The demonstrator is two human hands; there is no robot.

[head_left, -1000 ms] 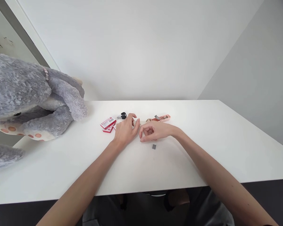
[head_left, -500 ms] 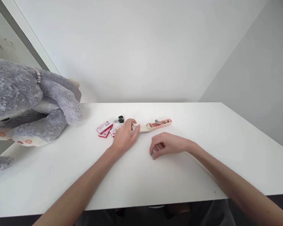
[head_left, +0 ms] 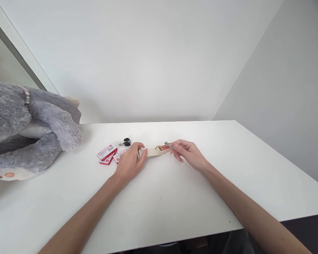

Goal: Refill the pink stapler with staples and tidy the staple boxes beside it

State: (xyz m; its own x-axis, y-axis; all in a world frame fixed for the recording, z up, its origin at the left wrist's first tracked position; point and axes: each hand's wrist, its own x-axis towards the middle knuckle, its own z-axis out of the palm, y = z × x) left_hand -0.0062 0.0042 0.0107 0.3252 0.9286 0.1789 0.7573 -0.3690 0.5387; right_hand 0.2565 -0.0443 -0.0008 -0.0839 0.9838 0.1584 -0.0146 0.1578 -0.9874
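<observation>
A slim cream and pink case (head_left: 153,152) lies opened out on the table, its cream part to the left and a pink tray part to the right. My left hand (head_left: 129,158) grips the cream end between thumb and fingers. Small metal bits sit in the pink part, and a grey metal piece (head_left: 166,144) sticks up there. At that pink end, my right hand (head_left: 187,152) pinches a small grey strip (head_left: 172,146), partly covered by the fingertips. The hand hides the far end of the tray.
Red and white small boxes (head_left: 106,152) lie left of my left hand, one partly behind it. A black-handled small tool (head_left: 126,141) rests behind them. A large grey plush toy (head_left: 50,120) leans over the left side of the white table (head_left: 159,218). A wall stands behind.
My right hand has lifted from the tabletop with the grey strip and moved up to the pink end of the case. My left hand keeps its hold. The whole view has shifted slightly.
</observation>
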